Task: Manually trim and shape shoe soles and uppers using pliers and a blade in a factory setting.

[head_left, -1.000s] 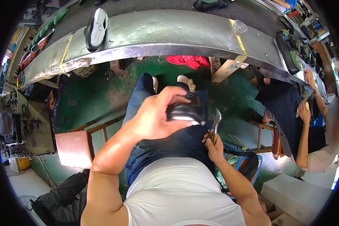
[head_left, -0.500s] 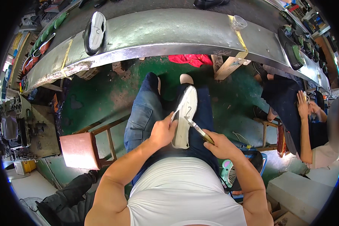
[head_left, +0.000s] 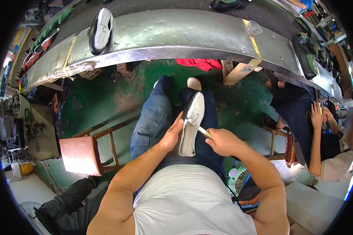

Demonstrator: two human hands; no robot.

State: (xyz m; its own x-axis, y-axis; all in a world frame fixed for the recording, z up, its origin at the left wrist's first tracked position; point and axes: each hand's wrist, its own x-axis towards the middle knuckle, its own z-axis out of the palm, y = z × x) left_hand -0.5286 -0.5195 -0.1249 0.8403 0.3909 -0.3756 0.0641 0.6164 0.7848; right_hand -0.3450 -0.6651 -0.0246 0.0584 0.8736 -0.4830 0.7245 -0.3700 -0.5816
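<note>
An upturned shoe (head_left: 189, 141) rests lengthwise on my lap, its white underside facing up with a dark curved mark on it. Dark upper material shows along its far left edge, beside a row of white stitches. My left hand (head_left: 172, 135) grips the shoe's left side, fingers pointing away from me. In my closed right hand (head_left: 225, 141) is a metal hand tool (head_left: 199, 128) with a yellowish handle. Its metal head lies over the shoe's middle, close to my left fingertips; whether it bites into the material cannot be made out.
Ahead runs a metal-edged bench (head_left: 164, 35), carrying another upturned shoe (head_left: 102, 31), a clear cup (head_left: 253, 28) and several dark shoes (head_left: 305, 58) at right. A padded stool (head_left: 80, 155) stands left. A co-worker (head_left: 321, 129) sits right; a green fan (head_left: 237, 178) is by my right side.
The tool has shifted left and its head now reaches the shoe's left half. My left hand has let go of a white strip and lies against the shoe's side.
</note>
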